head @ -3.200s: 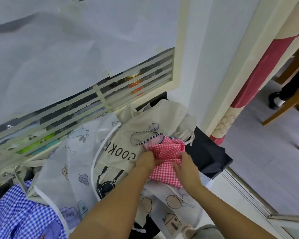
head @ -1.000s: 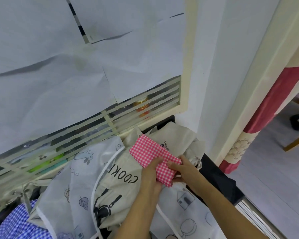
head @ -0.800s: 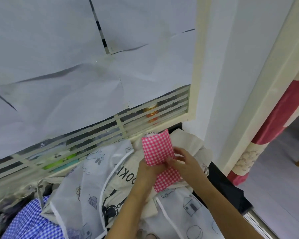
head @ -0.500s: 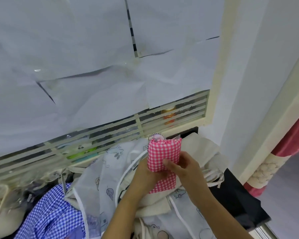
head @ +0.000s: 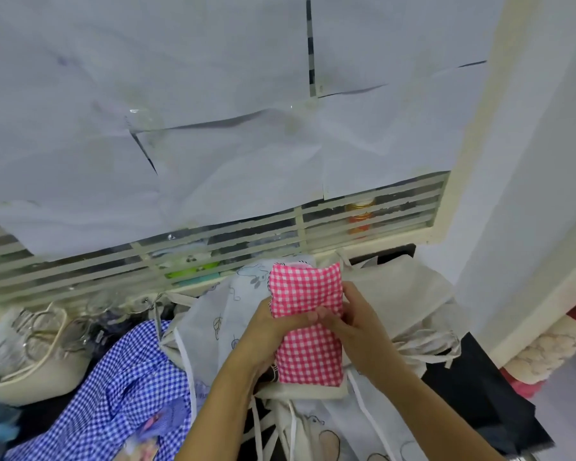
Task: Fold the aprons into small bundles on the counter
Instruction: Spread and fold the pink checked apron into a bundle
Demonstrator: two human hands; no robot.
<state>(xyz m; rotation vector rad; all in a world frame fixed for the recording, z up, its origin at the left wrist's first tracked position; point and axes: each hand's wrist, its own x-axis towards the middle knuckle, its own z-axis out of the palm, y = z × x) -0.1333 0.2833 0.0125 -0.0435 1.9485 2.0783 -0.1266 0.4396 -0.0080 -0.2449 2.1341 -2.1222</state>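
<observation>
Two hands hold a pink-and-white checked apron (head: 308,356), folded into a narrow oblong bundle, over the heap of aprons on the counter. The left hand (head: 263,331) grips the bundle's left edge, its thumb laid across the front. The right hand (head: 359,324) clasps the right edge, with curled fingertips pressing on the front beside that thumb. The bundle stands roughly on end, its top towards the slatted window (head: 246,234); whether its lower end touches the cloth beneath cannot be told. Under and around it lie a beige apron (head: 399,294), a thin white apron printed with small drawings (head: 213,314) to the left, and a blue checked apron (head: 120,387) further left. A black cloth (head: 473,394) lies at the right end of the counter. Sheets of pale paper (head: 213,161) cover most of the window, and an orange jar (head: 359,216) shows behind the slats. A red and cream curtain (head: 546,351) hangs at the far right
</observation>
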